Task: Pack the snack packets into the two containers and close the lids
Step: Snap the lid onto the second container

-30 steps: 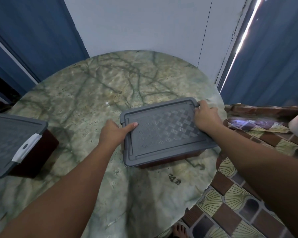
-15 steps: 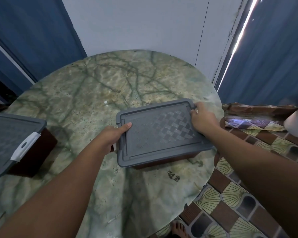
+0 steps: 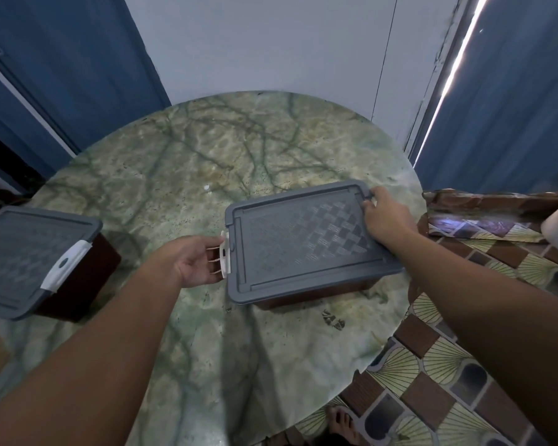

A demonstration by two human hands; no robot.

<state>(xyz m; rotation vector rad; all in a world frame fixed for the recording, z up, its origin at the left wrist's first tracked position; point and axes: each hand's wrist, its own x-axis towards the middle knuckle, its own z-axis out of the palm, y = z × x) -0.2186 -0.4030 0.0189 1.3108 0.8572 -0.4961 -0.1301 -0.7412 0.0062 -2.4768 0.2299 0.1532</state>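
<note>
The left hand (image 3: 194, 260), palm up, curls its fingers under a white latch (image 3: 225, 254) on the left end of a grey-lidded container (image 3: 306, 241). The right hand (image 3: 385, 215) grips the lid's far right corner. A second closed container (image 3: 29, 259) sits at the left edge of the marble table (image 3: 181, 162).

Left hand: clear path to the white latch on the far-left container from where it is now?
Likely yes. The left hand is at the near container's latch; only bare table shows between it and the far-left container's white latch.
</note>
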